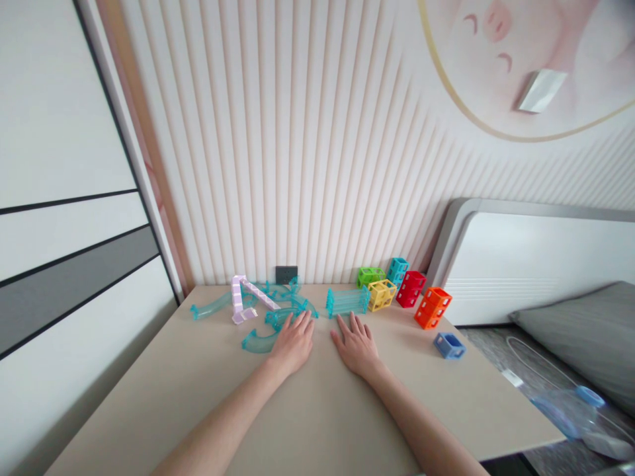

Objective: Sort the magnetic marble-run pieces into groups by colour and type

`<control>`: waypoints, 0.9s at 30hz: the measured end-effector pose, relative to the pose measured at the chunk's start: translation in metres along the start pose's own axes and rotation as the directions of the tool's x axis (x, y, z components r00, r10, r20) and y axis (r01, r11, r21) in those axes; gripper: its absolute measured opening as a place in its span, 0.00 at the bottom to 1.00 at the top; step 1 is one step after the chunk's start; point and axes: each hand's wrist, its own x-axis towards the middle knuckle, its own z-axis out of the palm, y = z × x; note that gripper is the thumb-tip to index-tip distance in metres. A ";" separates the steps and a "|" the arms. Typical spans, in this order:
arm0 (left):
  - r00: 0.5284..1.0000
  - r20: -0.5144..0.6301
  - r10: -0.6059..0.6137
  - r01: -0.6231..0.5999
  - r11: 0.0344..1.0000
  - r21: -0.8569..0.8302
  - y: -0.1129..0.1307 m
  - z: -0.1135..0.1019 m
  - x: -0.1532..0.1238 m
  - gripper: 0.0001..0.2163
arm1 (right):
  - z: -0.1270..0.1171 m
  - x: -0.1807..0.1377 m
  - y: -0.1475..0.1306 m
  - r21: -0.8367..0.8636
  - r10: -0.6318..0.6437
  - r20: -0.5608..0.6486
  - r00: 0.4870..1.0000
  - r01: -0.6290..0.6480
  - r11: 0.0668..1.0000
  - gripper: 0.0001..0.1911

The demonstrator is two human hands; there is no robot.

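Tabletop (307,430) under left hand (294,340) and right hand (357,345)

Both lie palm-down, apart. A teal stack (347,302) lies just beyond the right, a curved teal track (258,342) beside the left. Right: orange block (432,308), smaller blue block (449,346).

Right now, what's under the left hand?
Teal track pieces show along the outer side and front of the left hand; tabletop shows on its inner side. Whatever lies directly beneath is covered.

- We see a bare left hand (294,341) with slender fingers (298,322)
- We see a right hand (356,348), equally bare
- We find the left forearm (232,411) and right forearm (414,413) uncovered, tapering toward the wrists (274,365)
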 end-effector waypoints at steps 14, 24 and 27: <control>1.000 -0.014 0.007 -0.007 1.000 -0.005 -0.001 0.006 -0.001 0.22 | 0.005 0.014 -0.012 0.008 0.041 0.015 0.999 -0.041 0.999 0.34; 1.000 0.004 -0.002 0.002 1.000 -0.004 0.000 0.000 -0.001 0.22 | 0.007 0.035 -0.027 0.015 0.080 0.006 0.997 -0.080 0.997 0.35; 1.000 0.009 0.002 -0.002 1.000 0.000 0.000 -0.001 -0.001 0.22 | 0.007 0.042 -0.030 0.012 0.093 0.005 0.996 -0.093 0.996 0.35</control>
